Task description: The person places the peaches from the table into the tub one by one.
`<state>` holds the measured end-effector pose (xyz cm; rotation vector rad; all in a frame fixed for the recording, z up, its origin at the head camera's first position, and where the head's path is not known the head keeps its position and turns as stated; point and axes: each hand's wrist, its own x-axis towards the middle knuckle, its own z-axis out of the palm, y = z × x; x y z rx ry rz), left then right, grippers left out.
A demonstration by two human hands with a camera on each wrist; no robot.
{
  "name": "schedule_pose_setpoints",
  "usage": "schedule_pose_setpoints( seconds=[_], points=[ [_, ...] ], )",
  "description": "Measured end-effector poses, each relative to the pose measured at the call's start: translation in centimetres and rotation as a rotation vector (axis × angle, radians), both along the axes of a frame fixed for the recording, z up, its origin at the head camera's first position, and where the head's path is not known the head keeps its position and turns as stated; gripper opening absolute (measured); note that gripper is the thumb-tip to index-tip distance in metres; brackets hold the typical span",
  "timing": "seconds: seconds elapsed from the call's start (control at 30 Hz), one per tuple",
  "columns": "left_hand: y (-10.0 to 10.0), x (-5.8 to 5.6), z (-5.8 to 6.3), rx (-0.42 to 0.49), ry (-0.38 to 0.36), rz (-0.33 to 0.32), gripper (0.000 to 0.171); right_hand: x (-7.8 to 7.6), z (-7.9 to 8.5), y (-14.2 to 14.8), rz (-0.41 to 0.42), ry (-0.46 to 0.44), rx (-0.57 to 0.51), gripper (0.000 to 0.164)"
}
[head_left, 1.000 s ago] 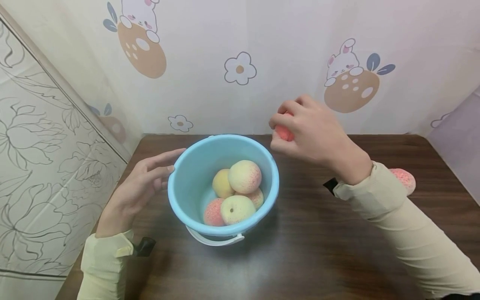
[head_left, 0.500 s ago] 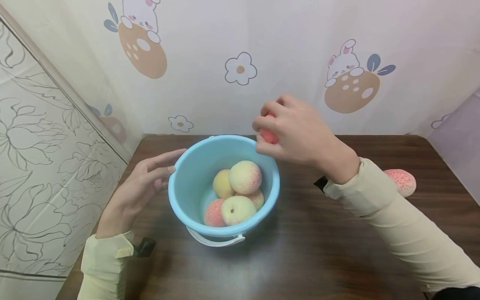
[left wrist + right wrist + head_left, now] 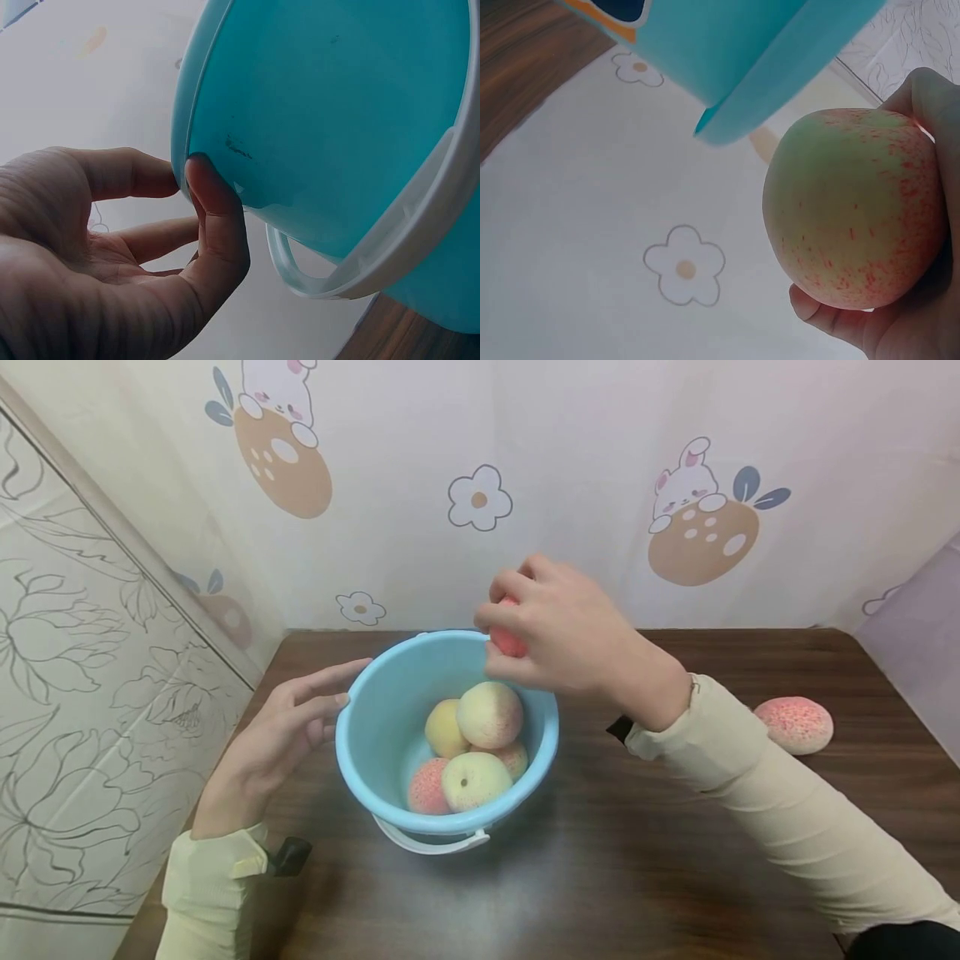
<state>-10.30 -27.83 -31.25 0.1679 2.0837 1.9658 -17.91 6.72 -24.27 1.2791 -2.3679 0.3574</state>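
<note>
A light-blue bucket (image 3: 382,814) with a white handle stands on the table, tipped slightly toward me. Several peaches (image 3: 475,781) lie inside, pale yellow and pink-speckled. My left hand (image 3: 273,747) holds the bucket's left rim with thumb and finger, as the left wrist view also shows. Over the bucket's back right rim is my right hand (image 3: 566,631), its fingers curled round a red-speckled peach (image 3: 847,214). In the head view most of that peach is hidden by the fingers. The right wrist view shows its greenish-yellow side, beside the bucket's rim and apart from it.
Another pink-speckled peach (image 3: 795,725) rests on the dark wooden table (image 3: 637,860), at the right beyond my right sleeve. A patterned curtain (image 3: 585,460) rises behind the table's back edge. A panel with line-drawn flowers (image 3: 75,718) stands at the left.
My right hand has moved left with the peach, from beside the bucket to over its back right rim. More of the peach on the table shows. The left hand and bucket stay put.
</note>
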Motion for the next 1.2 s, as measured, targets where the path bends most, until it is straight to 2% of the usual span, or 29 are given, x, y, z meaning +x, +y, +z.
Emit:
schedule_pose_setpoints(
  seconds=[0.3, 0.47, 0.67, 1.2],
  points=[
    [-0.2, -0.1, -0.3, 0.002, 0.016, -0.011, 0.047, 0.5, -0.1, -1.6, 0.054, 0.008, 0.016, 0.012],
    [-0.3, -0.1, -0.3, -0.002, 0.017, -0.020, 0.047, 0.6, -0.5, -2.7, 0.100, 0.049, 0.017, 0.007],
    [-0.2, 0.0, -0.2, 0.032, 0.008, -0.027, 0.047, 1.0, -0.9, -4.0, 0.122, 0.072, 0.044, 0.011],
    [-0.2, 0.1, -0.2, 0.045, -0.006, -0.041, 0.049, 2.3, -2.1, -7.1, 0.190, 0.052, 0.191, 0.010]
  ],
)
